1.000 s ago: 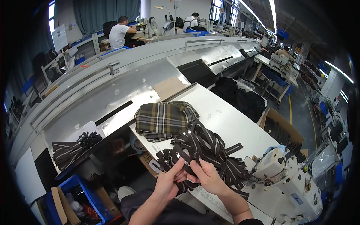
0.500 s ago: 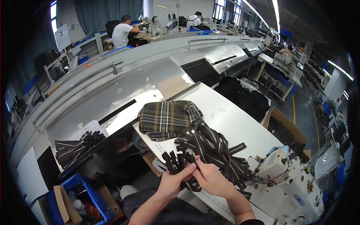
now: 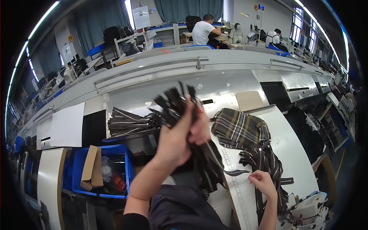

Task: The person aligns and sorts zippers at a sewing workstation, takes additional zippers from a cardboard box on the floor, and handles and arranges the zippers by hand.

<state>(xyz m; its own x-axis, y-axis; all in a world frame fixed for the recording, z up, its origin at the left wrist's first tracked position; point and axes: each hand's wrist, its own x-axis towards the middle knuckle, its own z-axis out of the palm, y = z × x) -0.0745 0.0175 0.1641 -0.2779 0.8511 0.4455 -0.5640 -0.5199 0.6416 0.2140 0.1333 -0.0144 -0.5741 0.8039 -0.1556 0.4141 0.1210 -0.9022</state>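
Note:
My left hand [image 3: 178, 140], blurred by motion, is raised at the middle and closed around a bundle of dark zippers [image 3: 209, 165]. The zippers' ends fan out above the fist and their lengths hang below it. Lower right, my right hand [image 3: 263, 183] has thumb and fingertips pinched at the tip of one zipper strip [image 3: 235, 173], which runs left toward the hanging bundle. Just beyond that hand, a pile of loose zippers [image 3: 268, 161] lies on the white table [image 3: 297, 142]. A folded plaid fabric pouch [image 3: 241, 128] rests against the pile.
Another zipper bundle [image 3: 130, 122] lies on the metal counter at left. A blue bin [image 3: 128, 165] holds cardboard and bags. A white sewing machine [image 3: 306, 209] stands lower right. A ruler strip [image 3: 235, 184] edges the table. Two people sit working in the background.
My view has turned left. My left hand has lifted a zipper bundle up and left, away from the table. My right hand has parted from it and now pinches a single strip.

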